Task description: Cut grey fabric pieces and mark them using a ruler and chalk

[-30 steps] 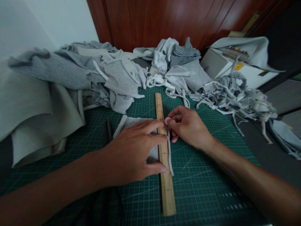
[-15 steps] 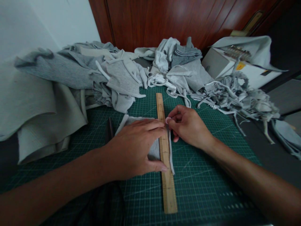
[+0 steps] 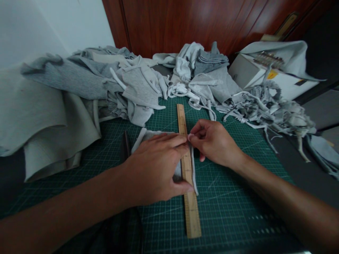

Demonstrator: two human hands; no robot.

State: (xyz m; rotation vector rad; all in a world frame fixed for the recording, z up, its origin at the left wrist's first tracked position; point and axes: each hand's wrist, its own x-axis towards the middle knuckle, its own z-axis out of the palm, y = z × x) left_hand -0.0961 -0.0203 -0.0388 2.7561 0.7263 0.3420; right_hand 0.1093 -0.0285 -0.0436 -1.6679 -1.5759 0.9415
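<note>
My left hand [image 3: 159, 165] lies flat with fingers apart, pressing a wooden ruler [image 3: 187, 169] onto a grey piece of knit fabric [image 3: 178, 171]. The ruler runs away from me, and a narrow strip of the fabric's edge [image 3: 194, 176] shows along its right side. At that edge, my right hand [image 3: 214, 141] pinches a small, pale pink piece of tailor's chalk [image 3: 190, 137] between thumb and fingertips, close to the left fingertips. Dark scissors [image 3: 125, 144] lie left of the fabric, partly hidden behind my left hand and forearm.
A green cutting mat [image 3: 222, 197] covers the work surface. Grey fabric pieces [image 3: 140, 84] are heaped along the back and left. Tangled fabric scraps [image 3: 275, 106] lie at the right, before a white box [image 3: 251, 72]. A wooden door [image 3: 180, 24] stands behind.
The view has shifted slightly. My right hand with the chalk has moved a little toward me along the ruler's edge. My left hand stays pressed on the ruler and fabric.
</note>
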